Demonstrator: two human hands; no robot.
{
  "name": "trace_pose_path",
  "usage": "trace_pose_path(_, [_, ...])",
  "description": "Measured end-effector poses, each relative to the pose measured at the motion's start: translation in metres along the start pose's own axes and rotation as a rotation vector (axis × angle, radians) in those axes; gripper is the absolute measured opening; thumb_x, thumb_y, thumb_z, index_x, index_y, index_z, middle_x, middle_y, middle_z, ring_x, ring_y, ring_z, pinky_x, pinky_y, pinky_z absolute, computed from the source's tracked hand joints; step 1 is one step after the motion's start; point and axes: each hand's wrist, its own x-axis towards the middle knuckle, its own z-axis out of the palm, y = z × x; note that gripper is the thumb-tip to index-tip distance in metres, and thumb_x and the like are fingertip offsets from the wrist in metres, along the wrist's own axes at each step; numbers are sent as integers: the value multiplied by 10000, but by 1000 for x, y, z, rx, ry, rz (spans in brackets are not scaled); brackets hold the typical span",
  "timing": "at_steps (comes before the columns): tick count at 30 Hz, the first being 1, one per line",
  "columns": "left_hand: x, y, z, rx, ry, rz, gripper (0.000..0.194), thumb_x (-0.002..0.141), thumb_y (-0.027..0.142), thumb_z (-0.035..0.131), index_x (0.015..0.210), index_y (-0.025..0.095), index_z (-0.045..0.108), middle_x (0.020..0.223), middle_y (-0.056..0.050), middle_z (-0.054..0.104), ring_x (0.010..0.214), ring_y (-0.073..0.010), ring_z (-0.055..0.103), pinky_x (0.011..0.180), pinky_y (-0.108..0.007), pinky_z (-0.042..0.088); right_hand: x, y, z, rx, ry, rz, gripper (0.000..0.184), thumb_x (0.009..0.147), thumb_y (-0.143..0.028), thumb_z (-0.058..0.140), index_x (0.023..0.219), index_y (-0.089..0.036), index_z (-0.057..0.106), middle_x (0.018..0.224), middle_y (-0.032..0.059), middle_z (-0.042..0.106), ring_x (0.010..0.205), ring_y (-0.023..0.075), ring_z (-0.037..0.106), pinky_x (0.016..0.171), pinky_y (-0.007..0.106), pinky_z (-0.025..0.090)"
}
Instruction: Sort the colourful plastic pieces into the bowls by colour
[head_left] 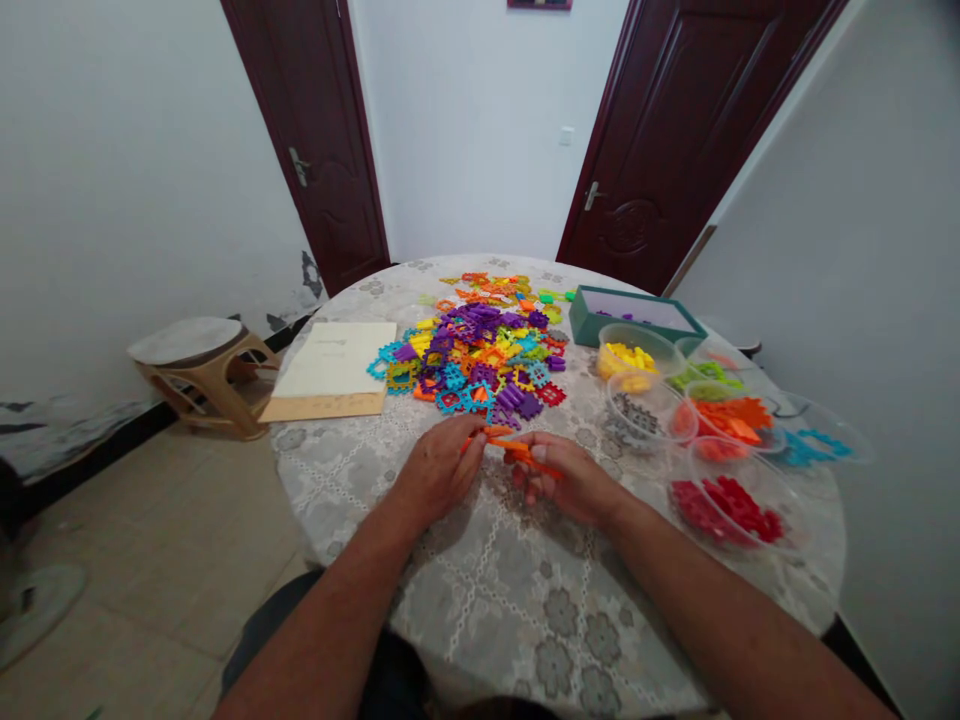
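Doors: two dark red doors stand beyond the table, either side of a white wall.
Table: the round table wears a patterned grey-and-white cloth and fills the middle of the view.
Stool: a tan stool with a pale seat stands on the floor to the left.
Pile: a heap of notched plastic pieces in purple, blue, yellow, orange, green and red spreads over the table's centre.
Paper: a pale sheet with a brownish near edge lies just left of the heap.
Box: a green open box sits right of the heap, some purple pieces inside.
Tubs: clear tubs crowd the right side, holding yellow pieces, grey pieces, green, orange, blue and red pieces.
Left hand: the left hand closes its fingers on the left end of the orange plastic; some fingertips are hidden.
Right hand: the right hand grips the other end, thumb above, fingers curled below.
Orange plastic: it spans both hands, just in front of the heap; how many parts it has, I cannot tell.
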Motion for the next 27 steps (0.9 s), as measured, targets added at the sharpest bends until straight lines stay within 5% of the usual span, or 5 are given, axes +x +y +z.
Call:
trace_pose_path(5, [1, 14, -6, -227, -117, -142, 219, 1022, 356, 516, 1099, 222, 671, 921, -8, 736, 835, -176, 683, 783, -296, 491, 0, -2, -6, 386, -123, 205, 433, 916, -482, 587, 1109, -112, 704, 951, 107, 726, 732, 171, 674, 613, 274, 591])
trace_pose_path(12, [4, 12, -4, -352, -104, -342, 286, 903, 347, 634, 1154, 217, 675, 932, -24, 734, 802, -190, 673, 764, -309, 516, -3, -11, -4, 347, -19, 288, 407, 942, -466, 560, 1145, -132, 672, 966, 117, 732, 686, 151, 662, 645, 281, 588])
trace_pose_path(20, [4, 10, -5, -681, -258, -478, 308, 873, 361, 637, 1125, 187, 675, 811, 6, 662, 615, -135, 593, 575, -257, 504, -4, -4, 8, -406, 365, -293, 431, 871, -398, 733, 1252, -225, 629, 890, 17, 657, 718, 158, 599, 671, 295, 534])
trace_pose_path(24, [3, 13, -2, -744, -295, -482, 318, 886, 354, 635, 1149, 179, 669, 817, 5, 648, 625, -128, 583, 585, -257, 518, -6, 2, 13, -636, 371, -497, 379, 897, -302, 699, 1271, -264, 647, 1345, 89, 603, 925, 169, 630, 796, 314, 538])
trace_pose_path(27, [2, 14, -2, -787, -315, -480, 337, 901, 370, 630, 1174, 176, 667, 866, -16, 659, 673, -136, 597, 595, -254, 523, -7, 3, 16, -653, 311, -466, 443, 904, -280, 694, 1340, -280, 615, 1423, 93, 561, 781, 119, 590, 709, 282, 521])
